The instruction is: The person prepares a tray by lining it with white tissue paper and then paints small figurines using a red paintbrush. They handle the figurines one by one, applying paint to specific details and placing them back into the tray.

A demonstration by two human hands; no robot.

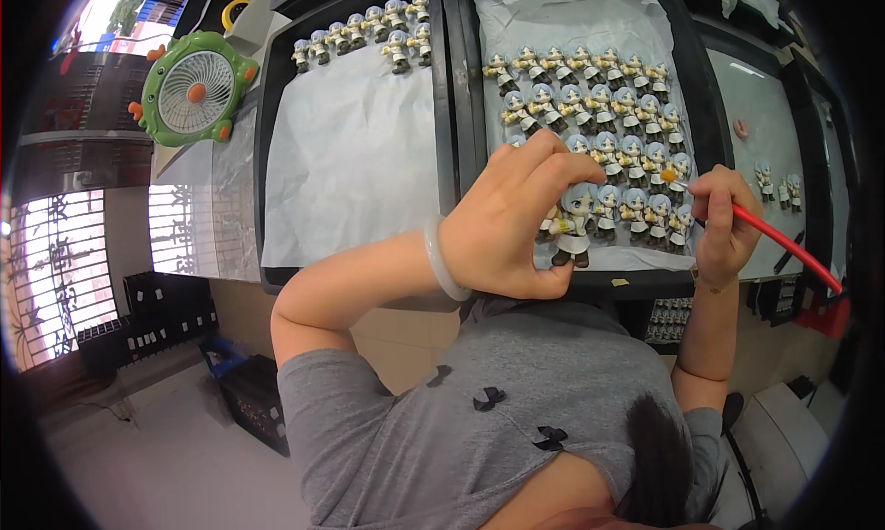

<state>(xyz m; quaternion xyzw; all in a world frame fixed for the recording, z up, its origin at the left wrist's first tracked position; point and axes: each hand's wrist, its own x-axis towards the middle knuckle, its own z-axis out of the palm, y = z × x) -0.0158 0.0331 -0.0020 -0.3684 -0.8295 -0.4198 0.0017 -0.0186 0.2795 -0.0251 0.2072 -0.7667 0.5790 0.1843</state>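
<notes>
My left hand [507, 217], with a pale bangle at its wrist, is closed round a small figurine [576, 226], thumb below and fingers above. The figurine stands upright, with pale blue-grey hair, white clothes and dark feet. To the right, my right hand [724, 221] is closed on a slim red stick-like tool [793, 244]; its long end slants down to the right, and its working tip is too small to make out. Both hands are over the near part of a black tray [590, 286] lined with white paper, where several rows of like figurines [599, 106] lie.
Left of it, another paper-lined black tray [442, 115] holds several figurines [359, 32] at its far end. A green animal-shaped fan [196, 89] stands farther left. On the right, a third tray [761, 78] carries a few figurines [790, 192]. A red block-like object [823, 315] sits at the right edge.
</notes>
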